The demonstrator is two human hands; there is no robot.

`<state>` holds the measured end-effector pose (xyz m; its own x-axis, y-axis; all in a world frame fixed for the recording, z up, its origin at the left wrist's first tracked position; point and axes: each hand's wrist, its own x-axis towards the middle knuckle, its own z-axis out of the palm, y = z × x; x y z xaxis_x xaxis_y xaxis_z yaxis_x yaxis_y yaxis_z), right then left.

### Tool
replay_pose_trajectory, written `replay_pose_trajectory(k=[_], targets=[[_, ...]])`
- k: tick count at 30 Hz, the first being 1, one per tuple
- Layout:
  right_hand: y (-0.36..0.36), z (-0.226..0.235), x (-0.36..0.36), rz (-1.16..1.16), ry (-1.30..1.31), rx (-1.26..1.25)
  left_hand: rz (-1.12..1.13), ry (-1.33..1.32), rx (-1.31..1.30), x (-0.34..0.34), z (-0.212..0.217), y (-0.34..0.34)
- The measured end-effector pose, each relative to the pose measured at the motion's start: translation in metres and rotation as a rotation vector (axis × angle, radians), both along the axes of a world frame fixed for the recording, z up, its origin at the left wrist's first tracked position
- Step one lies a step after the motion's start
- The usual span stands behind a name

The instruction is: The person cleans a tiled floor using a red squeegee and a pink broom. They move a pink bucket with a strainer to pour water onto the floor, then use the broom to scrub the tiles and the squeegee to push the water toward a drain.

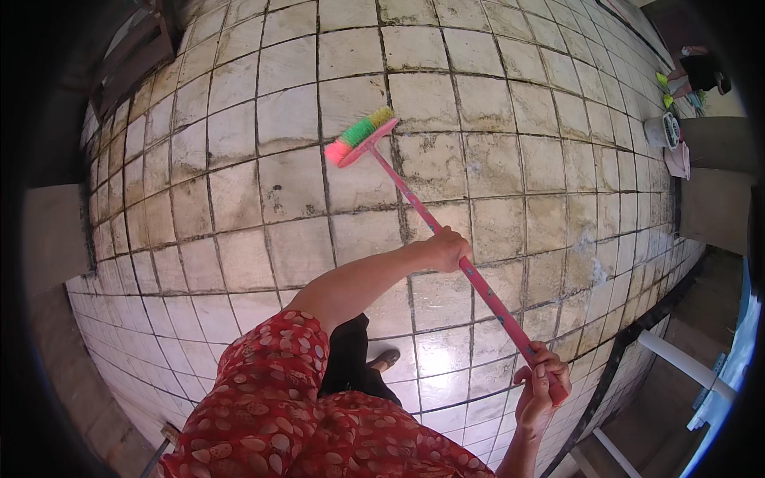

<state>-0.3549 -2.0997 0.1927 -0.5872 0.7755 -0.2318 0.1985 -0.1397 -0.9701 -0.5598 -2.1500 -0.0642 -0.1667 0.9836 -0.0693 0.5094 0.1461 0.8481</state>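
A broom with a pink patterned handle slants across the view from lower right to upper middle. Its pink head carries bristles in pink, green and yellow and rests at the tiled floor, which is stained and has dark joints. Partway down the handle, my left hand is wrapped round it. Close to the handle's upper end, my right hand grips it with curled fingers. My shirt sleeve is red with pale spots, and one shoe shows below my dark trousers.
Another person is at the far right, near light-coloured buckets and a pink tub by the wall. White pipes stand at the lower right beside a dark floor edge. Dark wooden furniture is at the upper left.
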Motion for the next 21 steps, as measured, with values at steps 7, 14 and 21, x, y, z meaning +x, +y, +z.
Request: replay_pose_trajectory(k=[7,14,21], targets=[[0.019,0.103,0.019,0.187,-0.333,0.727,-0.176,-0.171,0.474,0.128,0.088,0.186],[0.1,0.15,0.113,-0.027,0.153,0.322,-0.087,-0.033,0.2,0.13,0.16,0.124],[0.167,0.018,0.174,-0.013,0.102,-0.134,-0.078,0.088,-0.25,0.172,0.043,0.112]])
